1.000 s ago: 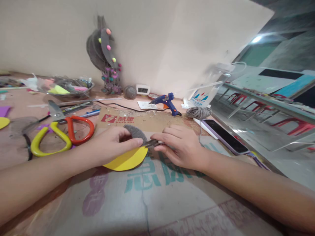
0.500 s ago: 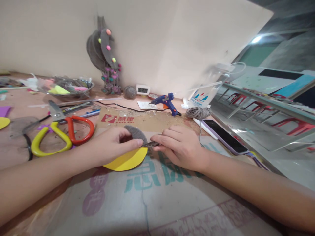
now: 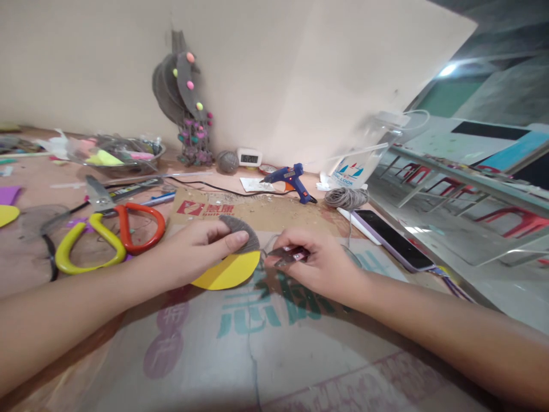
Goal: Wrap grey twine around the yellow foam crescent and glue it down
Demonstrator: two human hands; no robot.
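Note:
My left hand is closed on a flat yellow piece with a curved edge, its thumb pressing on the upper part, which is wrapped in grey yarn. Just to the right, my right hand is closed round small dark metal thread snips, whose tips point left toward the wrapped piece. A thin grey strand shows near the tips; whether the blades touch it I cannot tell. A grey yarn skein lies behind my right hand, with a strand trailing down from it.
Large scissors with yellow and red handles lie left of my hands. Behind the cardboard stand a blue glue gun and a small digital clock. A phone lies at right; a bowl of scraps stands back left.
My right hand has drawn slightly back to the right and turned, with the snips now apart from the wrapped piece. The yellow piece has shifted slightly up and right.

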